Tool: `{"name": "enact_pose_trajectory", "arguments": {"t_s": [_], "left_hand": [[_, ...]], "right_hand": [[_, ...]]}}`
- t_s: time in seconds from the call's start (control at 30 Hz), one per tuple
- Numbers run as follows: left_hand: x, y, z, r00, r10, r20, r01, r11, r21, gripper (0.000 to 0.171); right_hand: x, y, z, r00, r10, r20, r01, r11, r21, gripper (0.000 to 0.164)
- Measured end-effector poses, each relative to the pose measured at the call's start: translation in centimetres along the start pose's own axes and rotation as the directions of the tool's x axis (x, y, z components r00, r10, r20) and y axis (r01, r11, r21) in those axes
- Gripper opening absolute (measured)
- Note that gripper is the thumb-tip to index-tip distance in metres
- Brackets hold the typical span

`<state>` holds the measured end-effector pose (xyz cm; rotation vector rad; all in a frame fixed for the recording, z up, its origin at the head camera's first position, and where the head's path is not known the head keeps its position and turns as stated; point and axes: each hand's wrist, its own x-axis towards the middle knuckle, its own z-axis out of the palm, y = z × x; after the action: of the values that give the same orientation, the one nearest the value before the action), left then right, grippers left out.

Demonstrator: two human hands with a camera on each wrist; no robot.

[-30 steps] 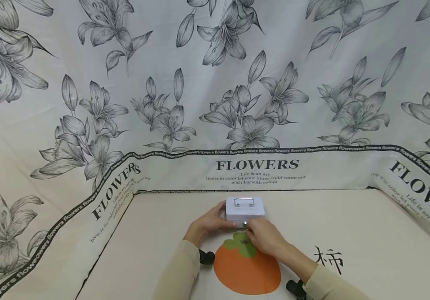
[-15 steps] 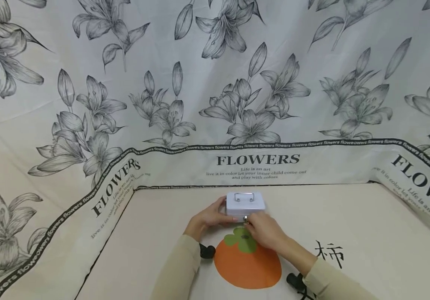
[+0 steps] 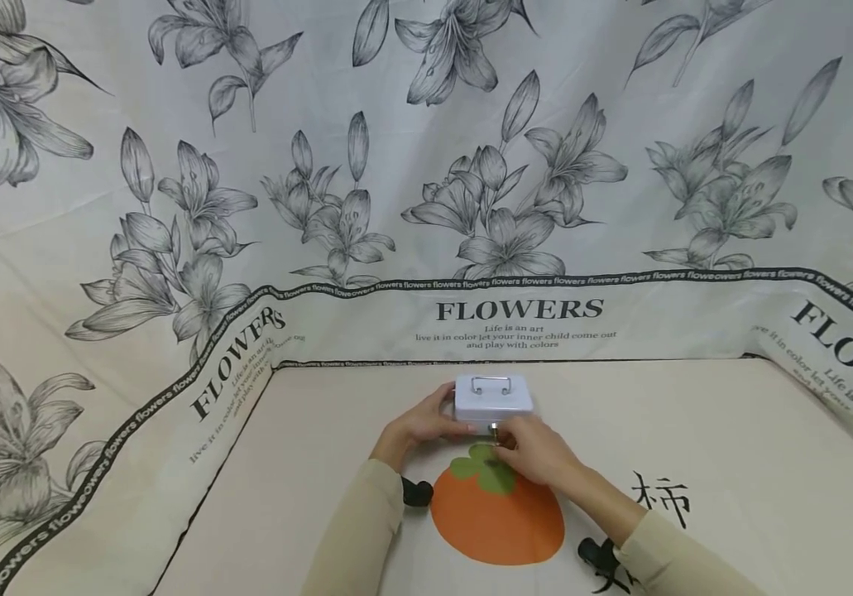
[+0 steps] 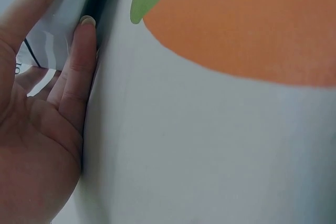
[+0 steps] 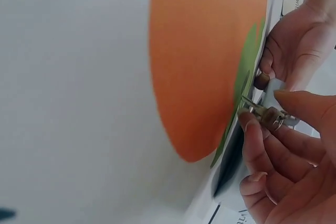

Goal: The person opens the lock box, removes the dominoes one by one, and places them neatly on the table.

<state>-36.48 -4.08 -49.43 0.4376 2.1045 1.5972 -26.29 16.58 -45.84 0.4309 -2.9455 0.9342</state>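
A small white cash box (image 3: 493, 396) with a wire handle on its lid stands on the table, lid down. My left hand (image 3: 424, 420) grips its left side, the thumb along the front and the other fingers round the side and back. In the left wrist view those fingers (image 4: 79, 72) lie against the box wall. At the front lock, my right hand (image 3: 538, 449) pinches a small metal key (image 5: 272, 118) between thumb and fingers. A second thin key piece hangs by it in the right wrist view. The keyhole itself is hidden.
The cloth (image 3: 322, 463) under the box bears a printed orange persimmon (image 3: 499, 521) and black characters. Behind stands a flower-printed curtain (image 3: 366, 215). Dark wrist cameras (image 3: 417, 493) sit by both sleeves.
The head view has tilted, so the whole scene sits a little higher in it. The right hand's fingers have shifted slightly at the key. The left hand keeps its hold on the box.
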Motion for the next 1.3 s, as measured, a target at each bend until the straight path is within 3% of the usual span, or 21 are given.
{"name": "enact_pose_trajectory", "arguments": {"t_s": [0.37, 0.9, 1.03, 1.3], "left_hand": [[-0.21, 0.12, -0.09, 1.0, -0.023, -0.013, 0.023, 0.999, 0.03, 0.099], [0.26, -0.12, -0.07, 1.0, -0.016, -0.011, 0.016, 1.0, -0.027, 0.098], [0.15, -0.01, -0.1, 1.0, -0.017, -0.018, 0.017, 1.0, -0.007, 0.099], [-0.04, 0.2, 0.0, 1.0, -0.02, -0.02, 0.019, 1.0, -0.016, 0.099]], "right_hand": [[-0.2, 0.49, -0.33, 0.999, -0.038, 0.026, 0.035, 0.994, 0.107, 0.019], [0.24, -0.03, 0.09, 0.994, 0.094, 0.048, -0.104, 0.956, 0.275, 0.031], [0.17, -0.15, 0.15, 0.99, 0.119, 0.071, -0.136, 0.925, 0.354, 0.03], [-0.11, -0.06, 0.04, 0.971, 0.173, 0.163, -0.235, 0.811, 0.536, 0.028]]}}
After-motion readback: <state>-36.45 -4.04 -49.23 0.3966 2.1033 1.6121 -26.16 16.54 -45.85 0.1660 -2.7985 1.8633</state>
